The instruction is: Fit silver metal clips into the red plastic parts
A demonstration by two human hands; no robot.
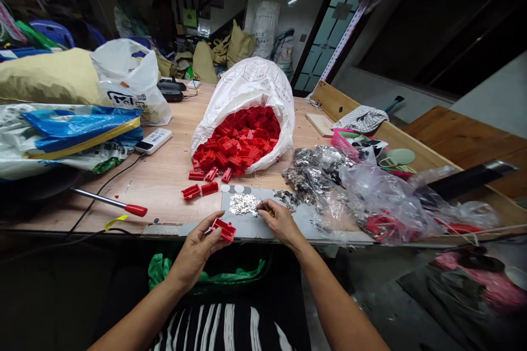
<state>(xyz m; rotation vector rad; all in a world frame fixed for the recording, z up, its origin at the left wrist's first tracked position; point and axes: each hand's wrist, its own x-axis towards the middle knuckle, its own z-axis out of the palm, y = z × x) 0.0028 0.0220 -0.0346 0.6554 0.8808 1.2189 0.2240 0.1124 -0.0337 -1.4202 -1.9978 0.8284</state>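
Note:
My left hand point(201, 249) is closed around a small red plastic housing point(223, 229), held just in front of the table edge. My right hand point(280, 222) grips a thin pointed tool point(268, 209) with a yellowish handle; its exact kind is too small to make out. The tool's tip is beside a pile of small shiny metal pieces point(242, 204) on a grey mat point(247, 230). Darker metal pieces point(288, 198) lie just beyond the right hand. Farther back, a white woven sack point(247, 82) lies on its side, its mouth full of red plastic parts point(242, 140), several spilled onto the table.
A lever with a red grip point(135, 210) juts over the table at left, near a black cable and a white power strip point(154, 141). Clear plastic bags point(382, 197) and a pink basket point(343, 141) crowd the right. Below the edge hangs a green plastic bag point(160, 270).

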